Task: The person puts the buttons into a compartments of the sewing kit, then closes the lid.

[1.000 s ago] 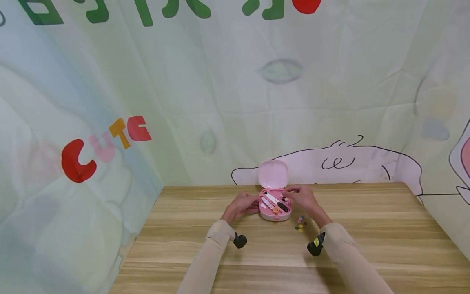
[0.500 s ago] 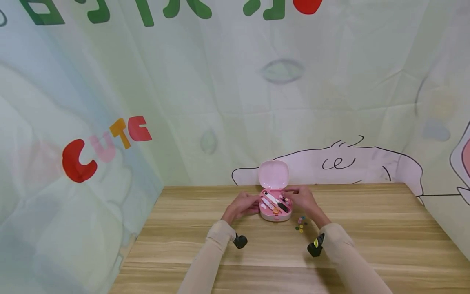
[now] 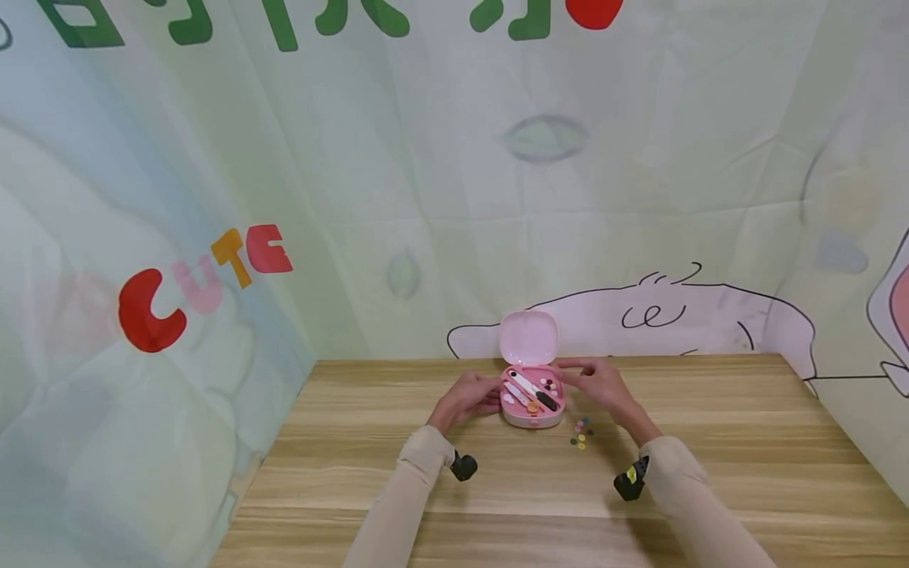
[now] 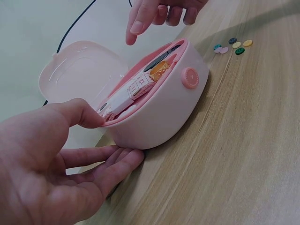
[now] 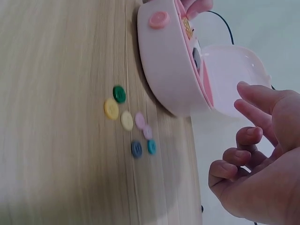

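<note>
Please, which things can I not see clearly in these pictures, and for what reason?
Small round pieces inside the pink case: too small in the head view to identify.
The case's inside: mostly hidden by its wall in the right wrist view.
Left hand: mostly cut off by the right wrist view's top edge.
Right hand: partly cut off by the left wrist view's top edge.

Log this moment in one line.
left hand: grips sewing box; right hand: empty, near box; lid: open; buttons: loose on table
</note>
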`<state>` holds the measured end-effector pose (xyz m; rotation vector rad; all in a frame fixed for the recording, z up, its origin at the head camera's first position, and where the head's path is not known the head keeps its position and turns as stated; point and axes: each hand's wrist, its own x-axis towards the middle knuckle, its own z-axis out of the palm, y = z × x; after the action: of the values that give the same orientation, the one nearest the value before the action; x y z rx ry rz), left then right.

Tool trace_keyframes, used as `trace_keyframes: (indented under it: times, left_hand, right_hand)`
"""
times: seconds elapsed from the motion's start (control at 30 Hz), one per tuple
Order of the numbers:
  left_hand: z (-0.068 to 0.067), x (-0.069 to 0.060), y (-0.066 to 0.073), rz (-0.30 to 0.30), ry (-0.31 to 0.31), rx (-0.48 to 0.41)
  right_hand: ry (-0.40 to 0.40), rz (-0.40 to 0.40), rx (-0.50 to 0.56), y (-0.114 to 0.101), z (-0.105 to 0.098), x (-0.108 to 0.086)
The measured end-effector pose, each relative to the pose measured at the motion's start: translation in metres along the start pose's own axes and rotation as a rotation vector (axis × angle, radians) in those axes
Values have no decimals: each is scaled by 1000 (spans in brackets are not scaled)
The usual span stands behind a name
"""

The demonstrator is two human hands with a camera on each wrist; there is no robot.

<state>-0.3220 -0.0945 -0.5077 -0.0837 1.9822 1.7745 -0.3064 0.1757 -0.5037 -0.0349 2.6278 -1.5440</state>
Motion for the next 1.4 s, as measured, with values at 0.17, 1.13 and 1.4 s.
trace_keyframes:
  times: [0.17, 1.13, 1.4]
  left_hand:
    - [0, 0, 0, -1, 1, 0]
    - [0, 1, -2, -6, 10, -2]
    - [-1, 3, -3, -5, 13, -3]
  right_hand:
    - [-11, -52, -25, 5, -10, -5]
    - [-110, -154, -172, 46, -30, -42]
    - [-126, -168, -176, 52, -30, -53]
